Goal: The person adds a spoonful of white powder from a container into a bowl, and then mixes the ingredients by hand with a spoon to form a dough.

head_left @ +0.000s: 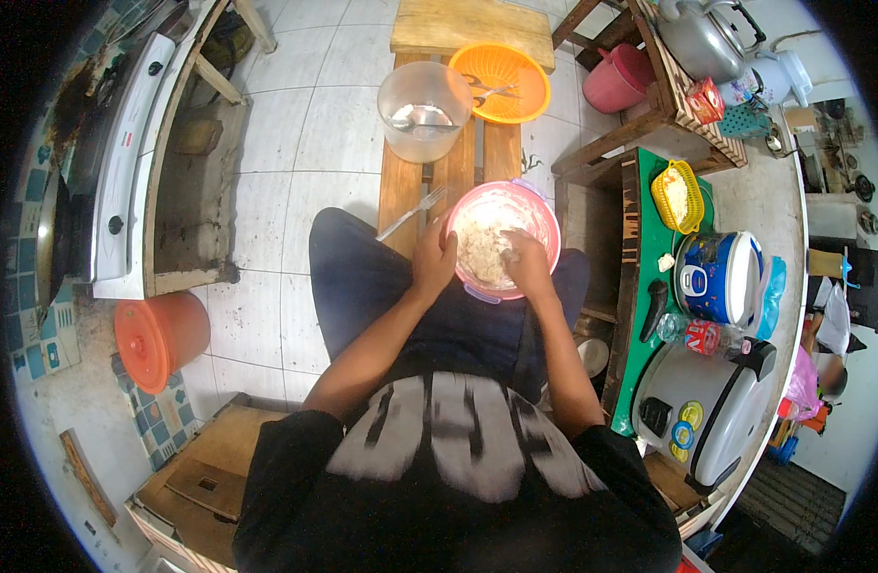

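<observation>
Between my legs sits a pink bowl (554, 227) with purple handles, holding a pale, floury dough (481, 250). My left hand (436, 256) grips the bowl's left side, its thumb along the rim. Inside the bowl, on the right, my right hand (527, 263) has its fingers curled into the dough; the fingertips are partly hidden. A fork (412, 212) lies on the wooden bench (396, 191) just left of the bowl. Beyond it stands a translucent plastic tub (401, 100) with a utensil inside. An orange strainer basket (534, 72) next to the tub holds cutlery.
To the left are a stove (128, 172) and a lidded orange bucket (162, 339). On the right, a counter carries a yellow basket (678, 196), a blue rice cooker (716, 277), a plastic bottle (701, 336) and a large grey cooker (692, 411). A kettle (698, 38) stands farther back.
</observation>
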`<state>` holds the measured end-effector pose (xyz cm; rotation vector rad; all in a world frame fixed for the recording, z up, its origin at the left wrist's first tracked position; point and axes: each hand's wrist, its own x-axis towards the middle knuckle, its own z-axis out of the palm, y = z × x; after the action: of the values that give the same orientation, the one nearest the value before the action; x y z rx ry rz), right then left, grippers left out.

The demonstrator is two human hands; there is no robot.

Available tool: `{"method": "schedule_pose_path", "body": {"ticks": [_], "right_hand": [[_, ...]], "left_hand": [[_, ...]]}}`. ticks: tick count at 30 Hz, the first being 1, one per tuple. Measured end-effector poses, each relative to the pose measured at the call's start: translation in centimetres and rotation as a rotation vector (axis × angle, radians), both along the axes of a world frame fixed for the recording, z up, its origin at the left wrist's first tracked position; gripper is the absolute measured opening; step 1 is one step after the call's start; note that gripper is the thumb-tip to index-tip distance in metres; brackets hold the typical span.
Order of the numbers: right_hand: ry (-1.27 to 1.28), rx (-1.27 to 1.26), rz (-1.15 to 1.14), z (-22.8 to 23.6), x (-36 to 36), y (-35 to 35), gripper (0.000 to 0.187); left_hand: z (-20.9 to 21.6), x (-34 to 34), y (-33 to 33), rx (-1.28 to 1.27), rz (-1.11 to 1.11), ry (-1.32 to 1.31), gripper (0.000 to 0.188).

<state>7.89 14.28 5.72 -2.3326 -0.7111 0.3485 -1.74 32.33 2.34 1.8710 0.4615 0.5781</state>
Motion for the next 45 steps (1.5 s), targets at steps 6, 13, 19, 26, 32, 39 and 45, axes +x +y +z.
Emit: {"method": "schedule_pose_path", "body": {"ticks": [6,13,19,26,32,39,45], "right_hand": [[-0.088,-0.240,0.262,2.5,-2.6,3.4,0.061],[0.056,-0.152,0.091,-2.3,-0.8,1.4,0.060],[0.111,0.247,-0.358,-0.8,0.9,0.9,0.064],[-0.184,-0.030,-0.333,-2.4,-0.7,5.2,0.070],[-0.120,0.019,-0.142,-0.9,-1.2,6.4,0.053],[-0.120,-0.044,0.213,0.1,-1.8,5.5,0.044],[-0.121,-0.215,0.526,0.9,-1.4,3.2,0.041]], "left_hand": [[0.5,-0.2,-0.3,-0.061,0.001,0.049,0.039],[0.8,-0.3,-0.4,-0.025,-0.029,0.066,0.038],[-0.4,-0.8,-0.7,-0.018,-0.005,0.019,0.041],[0.7,-0.8,-0.5,-0.162,-0.110,0.230,0.038],[0.4,-0.6,-0.2,-0.039,-0.139,0.032,0.034],[-1.4,-1.2,-0.2,0.024,-0.099,0.129,0.041],[-0.5,-1.1,-0.4,0.023,-0.051,0.191,0.040]]}}
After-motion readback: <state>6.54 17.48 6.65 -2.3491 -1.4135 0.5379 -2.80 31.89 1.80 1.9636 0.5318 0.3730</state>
